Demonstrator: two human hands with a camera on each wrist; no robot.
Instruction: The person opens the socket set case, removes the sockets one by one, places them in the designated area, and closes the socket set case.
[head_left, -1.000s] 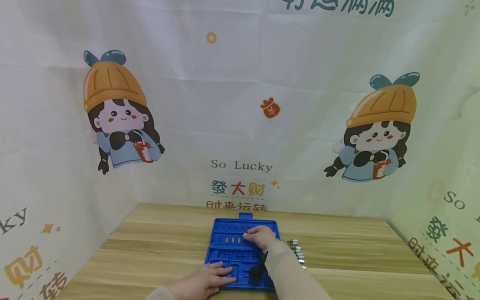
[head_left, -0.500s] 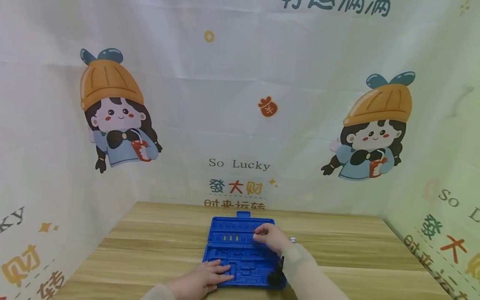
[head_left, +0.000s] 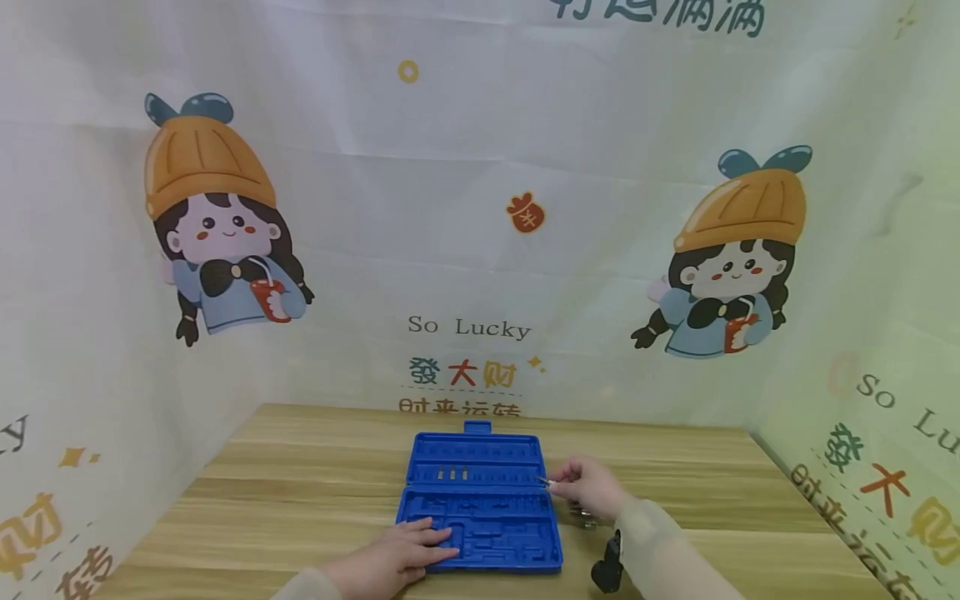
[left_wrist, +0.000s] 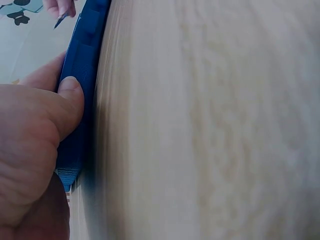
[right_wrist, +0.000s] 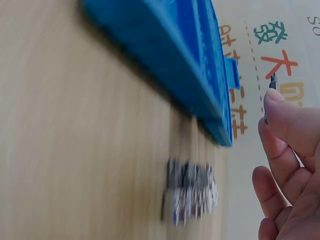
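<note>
An open blue plastic tool case [head_left: 517, 554] lies on the table with moulded slots in both halves. Three small screwdriver bits [head_left: 452, 474] stand side by side in its far half. My left hand [head_left: 393, 557] rests with extended fingers over the case's near left corner; in the left wrist view its thumb [left_wrist: 71, 95] lies against the side wall. Just off the case's right edge, my right hand [head_left: 594, 487] pinches another screwdriver bit [right_wrist: 273, 82] between thumb and index finger, its dark tip pointing outward. The remaining right-hand fingers are loosely curled.
A cluster of metal sockets or socket bits [right_wrist: 192, 192] sits on the wooden table [head_left: 697, 500] to the right of the case, partly hidden under my right hand in the head view. A printed cloth backdrop [head_left: 360, 250] rises behind the table's far edge.
My right hand has moved right, from over the far half of the case to beyond its right edge, with the bit in its fingers. My left hand stays on the case.
</note>
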